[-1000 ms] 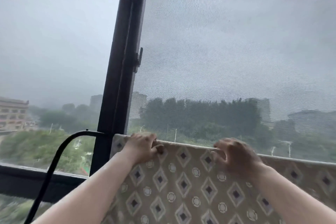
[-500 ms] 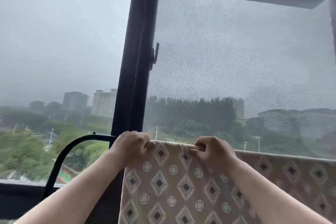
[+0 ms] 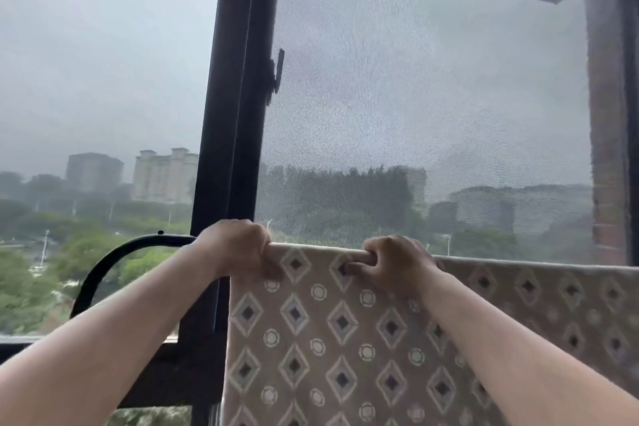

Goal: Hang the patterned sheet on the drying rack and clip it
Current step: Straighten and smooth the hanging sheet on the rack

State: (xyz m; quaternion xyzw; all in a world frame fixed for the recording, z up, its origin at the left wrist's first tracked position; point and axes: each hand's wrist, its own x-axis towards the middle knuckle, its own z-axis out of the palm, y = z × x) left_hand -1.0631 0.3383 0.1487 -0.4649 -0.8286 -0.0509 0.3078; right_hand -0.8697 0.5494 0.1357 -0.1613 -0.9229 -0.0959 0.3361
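Observation:
The patterned sheet (image 3: 328, 339), beige with diamonds and circles, hangs over a horizontal bar of the drying rack (image 3: 117, 254), whose black curved end shows at the left. My left hand (image 3: 238, 249) grips the sheet's top left corner at the bar. About a hand's width to the right, my right hand (image 3: 394, 263) curls its fingers over the sheet's top edge. The bar itself is hidden under the cloth. No clip is visible.
A black window post (image 3: 238, 114) stands just behind the hands, with a latch (image 3: 276, 72) on it. A mesh screen (image 3: 432, 96) fills the right pane. A brick wall (image 3: 608, 148) edges the far right. Outside are trees and buildings.
My right hand has slid left along the top edge toward my left hand, and both now curl tighter on the sheet. The view has shifted right.

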